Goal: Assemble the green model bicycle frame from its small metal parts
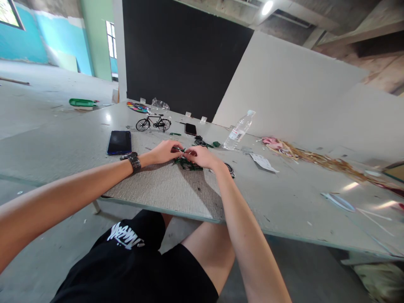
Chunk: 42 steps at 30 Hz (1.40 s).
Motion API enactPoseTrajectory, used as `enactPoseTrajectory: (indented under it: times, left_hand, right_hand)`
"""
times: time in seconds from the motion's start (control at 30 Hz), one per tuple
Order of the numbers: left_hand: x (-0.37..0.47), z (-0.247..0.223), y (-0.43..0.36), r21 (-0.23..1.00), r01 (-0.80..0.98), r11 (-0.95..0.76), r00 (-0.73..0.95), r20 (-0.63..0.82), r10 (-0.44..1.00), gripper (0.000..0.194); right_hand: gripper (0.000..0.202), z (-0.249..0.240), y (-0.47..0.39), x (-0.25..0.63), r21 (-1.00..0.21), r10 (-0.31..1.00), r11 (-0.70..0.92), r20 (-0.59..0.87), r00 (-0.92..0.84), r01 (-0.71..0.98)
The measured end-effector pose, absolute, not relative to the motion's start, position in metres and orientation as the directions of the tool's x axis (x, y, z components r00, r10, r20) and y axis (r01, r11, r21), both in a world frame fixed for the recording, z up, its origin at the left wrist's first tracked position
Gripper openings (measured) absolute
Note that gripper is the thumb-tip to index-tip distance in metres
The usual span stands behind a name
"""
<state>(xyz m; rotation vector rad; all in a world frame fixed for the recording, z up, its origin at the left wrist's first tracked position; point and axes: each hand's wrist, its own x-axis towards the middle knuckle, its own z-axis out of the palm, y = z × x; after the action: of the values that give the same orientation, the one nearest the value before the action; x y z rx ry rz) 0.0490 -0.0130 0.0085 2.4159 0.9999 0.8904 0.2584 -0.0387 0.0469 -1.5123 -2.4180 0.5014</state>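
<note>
My left hand [164, 152], with a dark watch at the wrist, is closed in a pinch on a small dark green model part [180, 150]. Fingertips of my right hand [203, 156] meet it there, also pinched on that small piece; its exact shape is too small to make out. Just beneath both hands lies a cluster of green plastic model parts [190, 166] on the table. A small spoked wheel [230, 169] is partly hidden behind my right wrist. Beyond my hands are another wheel [200, 143] and a green piece [216, 144]. An assembled black model bicycle [154, 123] stands farther back on the left.
On the grey table [151, 185] are a dark tablet or phone [119, 142], a smaller phone [190, 129], a paint palette [138, 107], an upright plastic bottle [239, 131] and a paper sheet [264, 162]. Brown strips [312, 158] lie along the right back. A black panel [183, 54] rises behind.
</note>
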Motion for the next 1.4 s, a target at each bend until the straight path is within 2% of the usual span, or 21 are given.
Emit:
enactPoseTrajectory:
  times: [0.27, 0.5, 0.63, 0.7, 0.87, 1.0, 1.13, 1.27, 1.4]
  left_hand:
    - [0.048, 0.006, -0.010, 0.551, 0.487, -0.678, 0.547, 0.412, 0.728, 0.022]
    - [0.049, 0.006, -0.011, 0.559, 0.462, -0.688, 0.549, 0.429, 0.717, 0.028]
    - [0.050, 0.007, -0.012, 0.587, 0.445, -0.676, 0.542, 0.424, 0.725, 0.025]
    - [0.050, 0.007, -0.012, 0.600, 0.433, -0.673, 0.536, 0.429, 0.727, 0.024]
    - [0.051, 0.005, -0.012, 0.590, 0.436, -0.680, 0.531, 0.442, 0.723, 0.023]
    - [0.051, 0.000, -0.010, 0.666, 0.385, -0.639, 0.489, 0.441, 0.753, 0.022]
    - [0.052, -0.004, -0.009, 0.738, 0.338, -0.585, 0.476, 0.402, 0.782, 0.031]
    - [0.052, -0.005, -0.008, 0.754, 0.330, -0.568, 0.493, 0.376, 0.785, 0.034]
    - [0.052, -0.002, -0.008, 0.715, 0.347, -0.607, 0.499, 0.407, 0.765, 0.025]
  right_hand:
    - [0.025, 0.049, -0.041, 0.258, -0.416, 0.898, 0.416, 0.048, -0.437, 0.809]
    - [0.028, 0.048, -0.042, 0.257, -0.544, 0.878, 0.463, 0.173, -0.446, 0.700]
    - [0.021, 0.045, -0.038, 0.257, -0.527, 0.860, 0.503, 0.221, -0.461, 0.685]
    - [0.025, 0.044, -0.037, 0.258, -0.502, 0.862, 0.504, 0.236, -0.449, 0.703]
    - [0.024, 0.042, -0.035, 0.259, -0.515, 0.862, 0.497, 0.198, -0.467, 0.699]
    - [0.022, 0.038, -0.031, 0.259, -0.513, 0.860, 0.504, 0.224, -0.458, 0.695]
    - [0.018, 0.037, -0.030, 0.258, -0.517, 0.860, 0.508, 0.253, -0.444, 0.689]
    - [0.030, 0.039, -0.032, 0.259, -0.488, 0.858, 0.513, 0.269, -0.437, 0.706]
    - [0.036, 0.039, -0.032, 0.261, -0.471, 0.857, 0.515, 0.276, -0.435, 0.716]
